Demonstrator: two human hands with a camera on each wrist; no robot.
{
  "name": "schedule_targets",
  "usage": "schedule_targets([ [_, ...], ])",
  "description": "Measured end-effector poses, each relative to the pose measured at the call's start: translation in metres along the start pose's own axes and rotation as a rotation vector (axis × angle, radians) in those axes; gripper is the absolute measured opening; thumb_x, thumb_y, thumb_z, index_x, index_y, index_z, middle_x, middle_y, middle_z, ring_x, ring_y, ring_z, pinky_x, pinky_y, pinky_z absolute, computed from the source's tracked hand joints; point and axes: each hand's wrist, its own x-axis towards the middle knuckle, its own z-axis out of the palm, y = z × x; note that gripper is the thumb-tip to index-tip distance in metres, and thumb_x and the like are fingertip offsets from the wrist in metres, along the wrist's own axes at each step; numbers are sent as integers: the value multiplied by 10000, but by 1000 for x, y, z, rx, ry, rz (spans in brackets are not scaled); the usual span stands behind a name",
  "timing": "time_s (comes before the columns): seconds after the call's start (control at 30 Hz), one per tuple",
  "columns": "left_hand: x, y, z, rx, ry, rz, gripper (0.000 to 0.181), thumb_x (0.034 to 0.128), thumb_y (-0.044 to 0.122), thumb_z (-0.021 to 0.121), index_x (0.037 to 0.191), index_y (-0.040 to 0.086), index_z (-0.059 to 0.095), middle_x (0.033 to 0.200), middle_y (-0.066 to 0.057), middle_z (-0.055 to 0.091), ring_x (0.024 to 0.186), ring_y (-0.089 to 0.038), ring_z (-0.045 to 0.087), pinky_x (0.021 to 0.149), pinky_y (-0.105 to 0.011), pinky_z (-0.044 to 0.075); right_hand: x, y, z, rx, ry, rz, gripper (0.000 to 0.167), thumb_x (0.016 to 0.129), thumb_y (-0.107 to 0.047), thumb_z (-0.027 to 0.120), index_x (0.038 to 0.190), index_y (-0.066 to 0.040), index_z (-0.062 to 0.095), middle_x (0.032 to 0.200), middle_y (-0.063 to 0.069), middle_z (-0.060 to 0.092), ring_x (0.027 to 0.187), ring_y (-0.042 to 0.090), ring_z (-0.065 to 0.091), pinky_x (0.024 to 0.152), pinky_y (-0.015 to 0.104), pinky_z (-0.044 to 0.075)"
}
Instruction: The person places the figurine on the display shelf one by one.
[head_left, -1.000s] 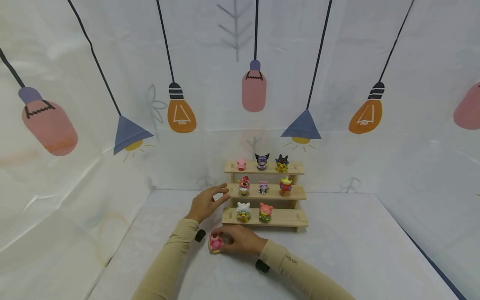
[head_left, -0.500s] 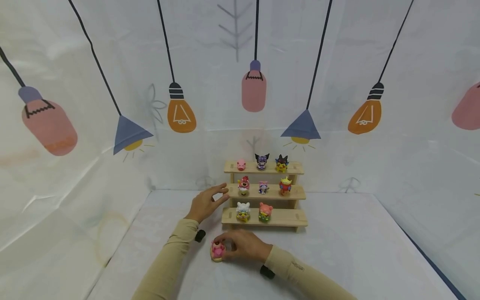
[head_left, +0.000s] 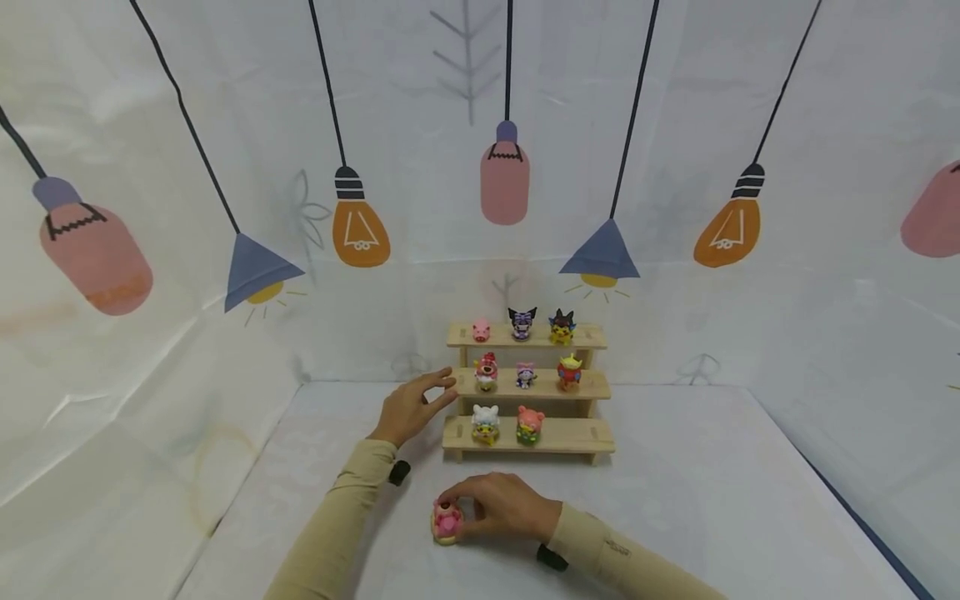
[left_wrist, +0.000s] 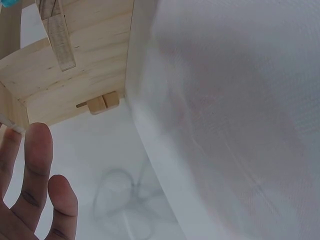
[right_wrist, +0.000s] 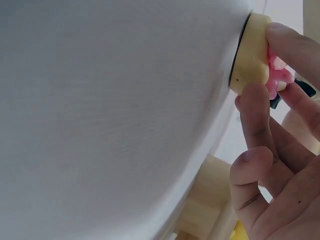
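My right hand (head_left: 510, 506) holds a small pink toy figurine (head_left: 447, 523) between thumb and fingers, in front of the shelf. In the right wrist view, the figurine's thick cream base (right_wrist: 252, 55) is at the white tabletop; I cannot tell whether it touches. My left hand (head_left: 408, 410) reaches to the left end of the three-tier wooden display shelf (head_left: 573, 433), fingers extended, holding nothing. In the left wrist view, its fingers (left_wrist: 37, 150) are beside the shelf's wooden parts. On the bottom tier stand a white-hooded figurine (head_left: 485, 425) and a coral-pink bear-hooded one (head_left: 529, 425).
The middle tier bears a red-hatted figurine (head_left: 487, 372), a small purple one (head_left: 526, 376) and a red-and-green one (head_left: 569, 373). Up top are a pink pig (head_left: 481, 331), a black-eared figurine (head_left: 522, 323) and a yellow one (head_left: 562, 327). A printed sheet (head_left: 420, 317) hangs behind.
My right hand has moved toward me and slightly right, with the pink figurine in its grip. The left hand has stayed at the shelf's left end.
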Motion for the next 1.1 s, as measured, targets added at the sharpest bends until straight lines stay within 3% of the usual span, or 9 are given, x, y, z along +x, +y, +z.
schedule_targets([
  [0.3,-1,0,1,-4,-1,-2,404,976,542,621,1289,302,711,1411,152,595,529,1,502,438,-254,402,-22,6,0,-15,38,-1,406,946,-455,715,1329,-333,660,1116,-212,652,714,-81,538,632,135,436],
  [0.63,1,3,-2,7,-5,-21,447,974,550,619,1341,301,677,1357,167,629,537,-13,514,457,-258,416,-55,20,-12,21,163,26,463,903,-448,764,1334,-312,661,1082,-209,673,720,-54,574,626,151,439],
  [1.1,1,4,-3,0,-6,-12,420,980,517,630,1330,291,687,1386,162,611,549,-17,518,467,-258,419,-76,25,-23,-5,258,45,514,865,-452,799,1336,-301,659,1148,-196,677,753,-32,581,654,177,462],
])
